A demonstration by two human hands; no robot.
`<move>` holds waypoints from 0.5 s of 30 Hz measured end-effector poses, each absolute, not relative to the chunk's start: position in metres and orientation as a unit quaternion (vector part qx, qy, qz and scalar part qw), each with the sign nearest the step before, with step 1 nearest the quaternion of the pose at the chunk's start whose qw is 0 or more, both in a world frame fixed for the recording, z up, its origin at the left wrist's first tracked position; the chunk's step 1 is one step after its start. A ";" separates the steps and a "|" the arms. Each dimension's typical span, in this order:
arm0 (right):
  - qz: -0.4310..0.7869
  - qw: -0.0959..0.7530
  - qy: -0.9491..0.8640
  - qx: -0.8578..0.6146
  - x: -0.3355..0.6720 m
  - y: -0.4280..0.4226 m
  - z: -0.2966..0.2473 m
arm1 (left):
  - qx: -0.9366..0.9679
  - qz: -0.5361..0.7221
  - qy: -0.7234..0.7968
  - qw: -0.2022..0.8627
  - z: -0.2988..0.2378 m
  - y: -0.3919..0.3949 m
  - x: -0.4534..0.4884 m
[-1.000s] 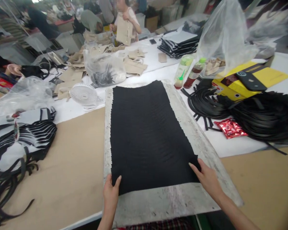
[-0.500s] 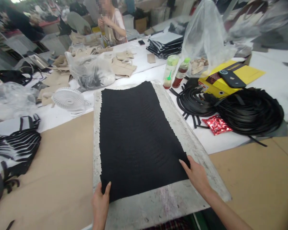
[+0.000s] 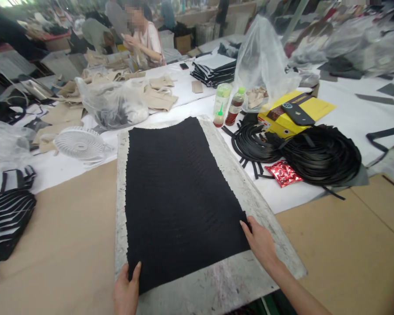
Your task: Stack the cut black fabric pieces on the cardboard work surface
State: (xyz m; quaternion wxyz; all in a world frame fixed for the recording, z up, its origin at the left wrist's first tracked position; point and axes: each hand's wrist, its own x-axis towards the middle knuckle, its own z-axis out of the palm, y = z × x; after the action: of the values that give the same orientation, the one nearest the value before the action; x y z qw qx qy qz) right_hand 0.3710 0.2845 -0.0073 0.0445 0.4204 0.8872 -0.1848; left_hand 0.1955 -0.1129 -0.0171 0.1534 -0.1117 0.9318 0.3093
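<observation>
A large black sheet (image 3: pixel 180 197) made of overlapping strips lies on a grey-white board (image 3: pixel 230 280) in front of me. My left hand (image 3: pixel 126 293) rests at the sheet's near left corner, fingers stretched flat on the board and sheet edge. At the near right corner my right hand (image 3: pixel 261 243) lies flat too, fingertips touching the black edge. Neither hand holds anything.
Coils of black straps (image 3: pixel 318 153) and a red foil packet (image 3: pixel 284 173) lie to the right, with a yellow box (image 3: pixel 298 111), two bottles (image 3: pixel 228 105) and a plastic bag (image 3: pixel 262 61) behind. A small white fan (image 3: pixel 80 144) and black strap pieces (image 3: pixel 8 210) sit left. A person (image 3: pixel 142 37) works at the far end.
The view has swung to the right, so the board and sheet sit further left in the picture. Both hands stay on the sheet's near corners.
</observation>
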 end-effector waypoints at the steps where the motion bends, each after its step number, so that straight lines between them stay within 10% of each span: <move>1: -0.185 0.046 0.888 0.419 0.371 0.285 -0.007 | -0.112 0.310 0.932 0.151 -0.017 -0.113 0.196; 15: -0.185 0.063 0.886 0.420 0.367 0.287 -0.003 | -0.091 0.372 0.915 0.125 -0.006 -0.104 0.199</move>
State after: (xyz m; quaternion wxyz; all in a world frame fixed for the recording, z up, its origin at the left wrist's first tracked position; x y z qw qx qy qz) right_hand 0.3671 0.2868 -0.0033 0.0634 0.4195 0.8864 -0.1852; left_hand 0.1985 -0.1037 -0.0061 0.1251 -0.0905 0.9155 0.3716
